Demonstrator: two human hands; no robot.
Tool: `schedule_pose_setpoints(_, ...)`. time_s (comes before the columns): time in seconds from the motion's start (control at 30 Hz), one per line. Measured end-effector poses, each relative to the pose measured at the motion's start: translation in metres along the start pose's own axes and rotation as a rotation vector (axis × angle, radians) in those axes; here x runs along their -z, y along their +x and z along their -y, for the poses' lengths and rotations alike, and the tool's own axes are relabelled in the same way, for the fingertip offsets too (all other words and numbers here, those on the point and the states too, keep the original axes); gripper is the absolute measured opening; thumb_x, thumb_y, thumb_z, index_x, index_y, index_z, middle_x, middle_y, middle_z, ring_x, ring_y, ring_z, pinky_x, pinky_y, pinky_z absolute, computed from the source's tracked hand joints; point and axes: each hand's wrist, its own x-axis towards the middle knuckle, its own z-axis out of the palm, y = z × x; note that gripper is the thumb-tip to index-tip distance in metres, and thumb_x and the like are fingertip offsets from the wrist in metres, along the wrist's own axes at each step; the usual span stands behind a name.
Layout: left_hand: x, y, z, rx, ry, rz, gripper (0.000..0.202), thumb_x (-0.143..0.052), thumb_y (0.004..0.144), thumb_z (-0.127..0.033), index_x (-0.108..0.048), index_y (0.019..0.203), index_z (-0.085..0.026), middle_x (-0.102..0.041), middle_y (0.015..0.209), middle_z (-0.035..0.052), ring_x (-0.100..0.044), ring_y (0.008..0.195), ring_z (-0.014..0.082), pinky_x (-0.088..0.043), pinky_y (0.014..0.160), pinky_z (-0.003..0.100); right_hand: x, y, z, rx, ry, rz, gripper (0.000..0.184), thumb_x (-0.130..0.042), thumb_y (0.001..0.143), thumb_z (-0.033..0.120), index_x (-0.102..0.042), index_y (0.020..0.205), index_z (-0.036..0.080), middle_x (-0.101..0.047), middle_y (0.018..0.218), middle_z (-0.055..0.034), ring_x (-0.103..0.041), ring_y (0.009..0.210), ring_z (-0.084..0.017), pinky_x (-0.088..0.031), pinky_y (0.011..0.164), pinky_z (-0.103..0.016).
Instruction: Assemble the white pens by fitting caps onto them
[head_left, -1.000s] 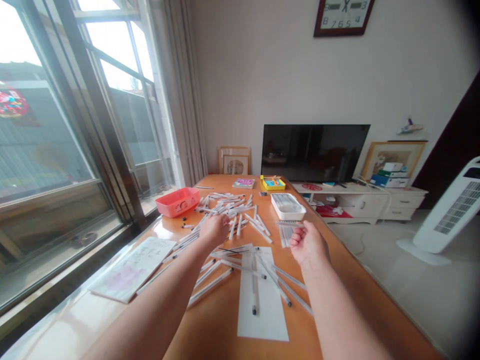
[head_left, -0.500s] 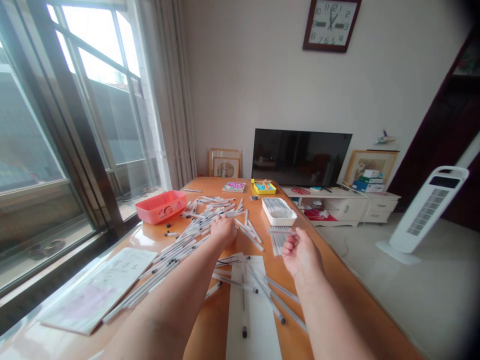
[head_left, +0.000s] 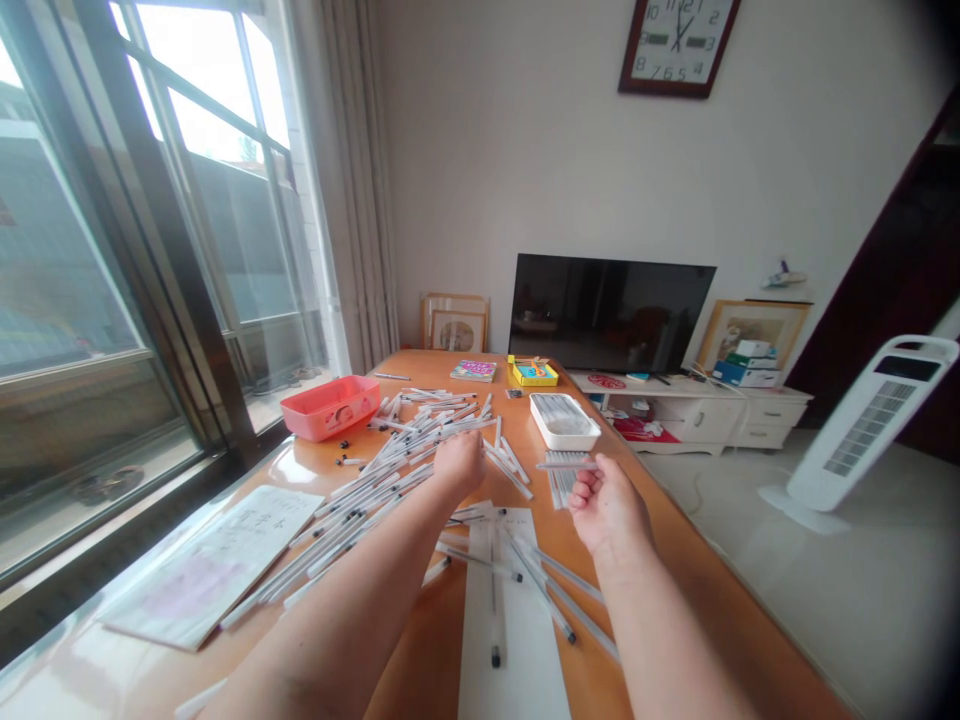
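Note:
Several white pens (head_left: 420, 432) lie scattered across the orange table (head_left: 675, 590). My left hand (head_left: 459, 462) reaches into the pile, fingers curled down onto the pens; what it grips is hidden. My right hand (head_left: 609, 508) is closed in a loose fist, pinching one pen (head_left: 564, 465) that sticks out to the left. Just beyond it lies a small row of pens (head_left: 561, 482), and behind that a white tray (head_left: 564, 421) with pens inside. A white paper sheet (head_left: 517, 640) with a few pens on it lies between my forearms.
A red plastic basket (head_left: 330, 406) stands at the left by the window. A written paper (head_left: 217, 560) lies at the near left. A book (head_left: 474, 370) and a yellow box (head_left: 532, 371) sit at the far end. A white tower fan (head_left: 862, 425) stands on the floor right.
My left hand has shifted right and closer along the pen pile. My right hand has stayed closed on its pen. The camera has tilted up slightly.

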Motion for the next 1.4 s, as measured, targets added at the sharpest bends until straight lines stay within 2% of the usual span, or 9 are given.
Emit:
schedule_pose_setpoints(0.13,0.012,-0.024,-0.006,0.002,-0.184,0.016,0.017,-0.053,0.087,-0.032,-0.064,0.09,-0.02,-0.068,0.087,0.0084,-0.063,0.083,0.0238,-0.045,0.075,0.035,-0.003,-0.005,-0.002,0.025,-0.023,0.031,0.015,-0.064,0.084,0.03,-0.061,0.08,0.016,-0.058,0.059,0.0026,-0.048,0.044,-0.006,-0.035,0.035,-0.016)
schedule_pose_setpoints(0.27,0.03,-0.057,-0.01,0.005,-0.433,0.066,0.017,-0.052,0.087,-0.031,-0.061,0.093,-0.018,-0.068,0.084,0.0051,-0.062,0.074,0.0162,-0.045,0.067,0.028,-0.008,-0.013,-0.005,0.034,-0.052,0.066,0.013,-0.067,0.081,0.027,-0.062,0.086,0.016,-0.067,0.068,-0.0013,-0.062,0.055,-0.01,-0.043,0.041,-0.016)
schedule_pose_setpoints(0.33,0.039,-0.075,-0.01,0.087,-0.889,0.154,0.02,-0.062,0.082,-0.034,-0.061,0.091,-0.017,-0.066,0.082,0.0042,-0.061,0.072,0.0146,-0.045,0.067,0.027,-0.011,-0.017,-0.007,0.049,-0.075,0.094,0.015,-0.069,0.08,0.026,-0.063,0.089,0.017,-0.069,0.072,-0.0029,-0.065,0.058,-0.012,-0.046,0.044,-0.016)
schedule_pose_setpoints(0.37,0.042,-0.084,-0.01,0.132,-1.039,0.174,0.024,-0.068,0.078,-0.037,-0.062,0.091,-0.017,-0.064,0.08,0.0025,-0.06,0.07,0.0136,-0.044,0.067,0.027,-0.012,-0.02,-0.007,0.066,-0.087,0.108,0.016,-0.07,0.079,0.027,-0.063,0.09,0.017,-0.07,0.073,-0.0034,-0.066,0.059,-0.012,-0.047,0.045,-0.017)
schedule_pose_setpoints(0.47,0.048,-0.103,-0.011,0.205,-1.252,0.205,0.029,-0.077,0.072,-0.037,-0.066,0.09,-0.017,-0.062,0.079,0.0005,-0.057,0.07,0.0112,-0.042,0.069,0.025,-0.016,-0.027,-0.009,0.148,-0.128,0.138,0.02,-0.073,0.076,0.029,-0.064,0.087,0.016,-0.07,0.071,-0.0032,-0.067,0.06,-0.013,-0.049,0.047,-0.017)
schedule_pose_setpoints(0.63,0.05,-0.109,-0.016,0.2,-1.327,0.215,0.03,-0.08,0.07,-0.037,-0.07,0.092,-0.018,-0.063,0.082,0.0009,-0.056,0.072,0.0116,-0.041,0.07,0.025,-0.019,-0.034,-0.008,0.284,-0.198,0.163,0.025,-0.076,0.075,0.036,-0.064,0.085,0.016,-0.071,0.071,-0.0034,-0.066,0.058,-0.013,-0.05,0.048,-0.018)
schedule_pose_setpoints(0.87,0.047,-0.105,-0.012,0.183,-1.333,0.245,0.03,-0.08,0.071,-0.036,-0.07,0.091,-0.016,-0.061,0.077,0.0007,-0.051,0.068,0.0109,-0.038,0.065,0.024,-0.019,-0.033,-0.008,0.352,-0.246,0.16,0.025,-0.075,0.077,0.038,-0.063,0.085,0.016,-0.07,0.07,-0.0019,-0.066,0.057,-0.012,-0.051,0.048,-0.019)
schedule_pose_setpoints(1.1,0.046,-0.105,-0.011,0.176,-1.332,0.275,0.032,-0.079,0.074,-0.037,-0.069,0.094,-0.014,-0.063,0.082,0.0036,-0.053,0.071,0.0117,-0.04,0.072,0.026,-0.021,-0.039,-0.011,0.358,-0.308,0.166,0.029,-0.073,0.078,0.043,-0.063,0.086,0.016,-0.071,0.074,-0.0034,-0.067,0.059,-0.013,-0.052,0.051,-0.021)
schedule_pose_setpoints(1.4,0.045,-0.105,-0.009,0.182,-1.363,0.287,0.029,-0.078,0.075,-0.033,-0.068,0.094,-0.014,-0.063,0.08,0.0035,-0.052,0.069,0.0105,-0.038,0.068,0.023,-0.022,-0.037,-0.021,0.3,-0.311,0.217,0.031,-0.073,0.079,0.045,-0.063,0.091,0.017,-0.07,0.073,-0.0033,-0.069,0.063,-0.016,-0.054,0.054,-0.023)
